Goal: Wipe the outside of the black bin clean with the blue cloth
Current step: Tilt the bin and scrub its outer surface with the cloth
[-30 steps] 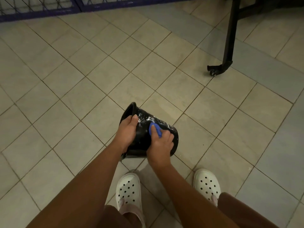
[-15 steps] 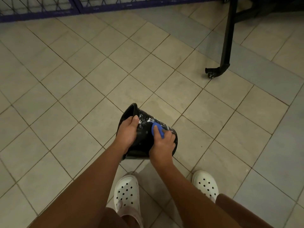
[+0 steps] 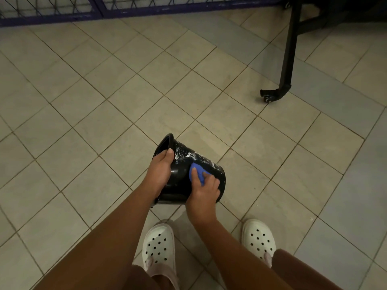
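Note:
The black bin (image 3: pixel 184 168) is held tipped on its side above the tiled floor, its mouth facing up-left and its base to the right. White smears streak its upper wall. My left hand (image 3: pixel 160 170) grips the bin at the rim, thumb over the edge. My right hand (image 3: pixel 204 190) holds the small blue cloth (image 3: pixel 196 173) and presses it against the bin's side near the middle; most of the cloth is hidden under my fingers.
Beige floor tiles (image 3: pixel 104 126) spread all around. A black metal stand leg with a caster (image 3: pixel 274 94) is at the upper right. A purple-framed mesh fence (image 3: pixel 125 7) runs along the top. My feet in white clogs (image 3: pixel 159 245) stand just below the bin.
My right hand with the cloth has slid slightly down the bin's side. The left hand keeps the same grip on the rim.

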Motion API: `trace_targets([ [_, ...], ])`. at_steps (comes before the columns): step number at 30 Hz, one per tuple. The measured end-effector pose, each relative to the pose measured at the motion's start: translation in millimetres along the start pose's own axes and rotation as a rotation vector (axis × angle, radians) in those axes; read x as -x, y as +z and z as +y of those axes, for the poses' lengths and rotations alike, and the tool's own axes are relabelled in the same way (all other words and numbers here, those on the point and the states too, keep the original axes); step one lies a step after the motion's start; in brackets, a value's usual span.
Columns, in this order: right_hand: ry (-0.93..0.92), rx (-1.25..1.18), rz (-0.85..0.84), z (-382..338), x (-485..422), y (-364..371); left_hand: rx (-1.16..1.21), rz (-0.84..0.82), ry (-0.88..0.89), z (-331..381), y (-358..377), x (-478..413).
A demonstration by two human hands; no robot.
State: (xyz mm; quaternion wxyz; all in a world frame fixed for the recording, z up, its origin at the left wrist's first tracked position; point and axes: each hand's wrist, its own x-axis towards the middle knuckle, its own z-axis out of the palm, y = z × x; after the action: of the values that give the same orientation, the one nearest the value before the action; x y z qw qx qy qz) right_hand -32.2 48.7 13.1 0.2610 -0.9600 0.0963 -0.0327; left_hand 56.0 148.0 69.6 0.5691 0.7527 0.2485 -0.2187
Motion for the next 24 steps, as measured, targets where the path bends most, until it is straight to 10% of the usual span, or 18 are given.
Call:
trace_targets([
  [24, -0.001, 0.043, -0.028, -4, -22, -1, -0.011, 0.023, 0.031, 0, 1, -2],
])
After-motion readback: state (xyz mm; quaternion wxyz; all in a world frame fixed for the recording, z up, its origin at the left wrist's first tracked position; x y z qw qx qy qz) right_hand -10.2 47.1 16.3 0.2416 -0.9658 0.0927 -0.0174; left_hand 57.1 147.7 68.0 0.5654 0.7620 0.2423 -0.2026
